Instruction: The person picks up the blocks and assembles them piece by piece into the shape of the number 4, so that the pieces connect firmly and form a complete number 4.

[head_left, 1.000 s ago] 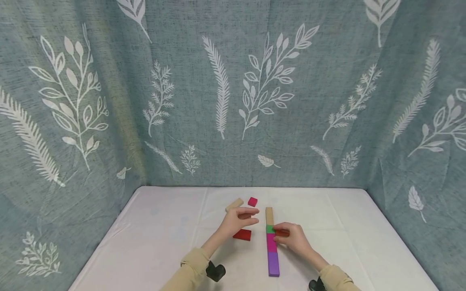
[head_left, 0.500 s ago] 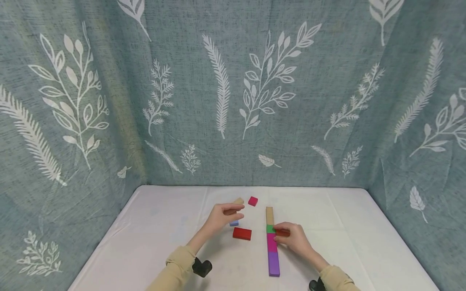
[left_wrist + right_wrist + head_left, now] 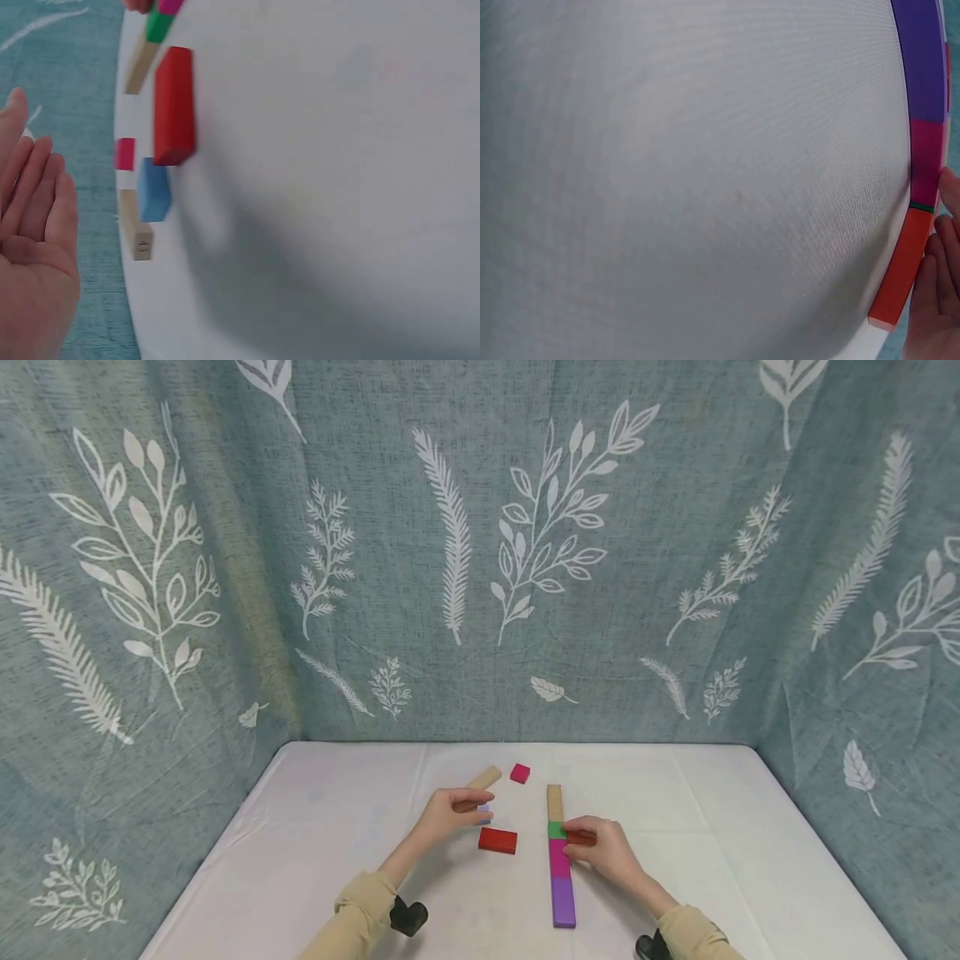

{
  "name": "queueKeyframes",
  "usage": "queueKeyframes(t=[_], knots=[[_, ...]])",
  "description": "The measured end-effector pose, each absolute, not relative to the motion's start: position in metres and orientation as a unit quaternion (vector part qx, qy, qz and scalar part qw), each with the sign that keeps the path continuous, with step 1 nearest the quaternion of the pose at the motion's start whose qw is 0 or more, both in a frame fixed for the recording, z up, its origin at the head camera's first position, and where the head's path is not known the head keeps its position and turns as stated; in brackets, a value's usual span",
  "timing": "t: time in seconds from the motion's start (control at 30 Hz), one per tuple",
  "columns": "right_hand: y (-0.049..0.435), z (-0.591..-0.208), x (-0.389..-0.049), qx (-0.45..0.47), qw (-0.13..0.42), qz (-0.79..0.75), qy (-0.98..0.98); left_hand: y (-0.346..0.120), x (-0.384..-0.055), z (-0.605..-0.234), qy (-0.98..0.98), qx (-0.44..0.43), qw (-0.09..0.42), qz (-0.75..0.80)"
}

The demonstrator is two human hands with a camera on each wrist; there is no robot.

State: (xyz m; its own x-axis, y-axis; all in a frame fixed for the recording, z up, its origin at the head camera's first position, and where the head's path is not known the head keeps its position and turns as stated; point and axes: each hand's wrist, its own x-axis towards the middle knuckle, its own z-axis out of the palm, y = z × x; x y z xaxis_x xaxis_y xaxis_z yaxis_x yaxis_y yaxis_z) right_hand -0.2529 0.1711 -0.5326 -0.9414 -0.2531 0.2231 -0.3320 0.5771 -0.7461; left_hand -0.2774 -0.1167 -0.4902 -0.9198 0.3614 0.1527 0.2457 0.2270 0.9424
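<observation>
My right hand (image 3: 609, 853) grips an orange-red block (image 3: 901, 266), thumb on its near side and fingers on the far side. That block lies crosswise against a straight row of flat blocks on the white table. The row runs from a purple block (image 3: 563, 902) through a magenta block (image 3: 559, 858) and a green block (image 3: 555, 830) to a wooden block (image 3: 554, 802). My left hand (image 3: 444, 814) hangs with relaxed fingers and nothing in them. It is nearest a blue block (image 3: 154, 189), partly hidden behind it, and a plain wooden block (image 3: 136, 229).
A red block (image 3: 498, 840) lies between the two hands. Behind it sits a small pink-red block (image 3: 521, 773). The white cloth-covered table (image 3: 690, 827) ends at a grey-green leaf-patterned curtain (image 3: 405, 568) behind and at both sides.
My left hand has drawn back leftward from over the red and blue blocks, uncovering the red one and part of the blue one. My right hand stays at the orange-red block.
</observation>
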Motion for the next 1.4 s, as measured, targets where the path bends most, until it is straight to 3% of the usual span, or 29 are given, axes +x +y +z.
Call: queueKeyframes(t=[0.63,1.4], knots=[[0.171,-0.533,-0.252,0.174,0.054,0.428,-0.885,-0.123,-0.271,-0.52,0.841,0.207,0.047,0.498],[0.171,-0.53,-0.253,0.169,0.047,0.431,-0.885,-0.12,-0.272,-0.528,0.861,0.218,0.027,0.458]])
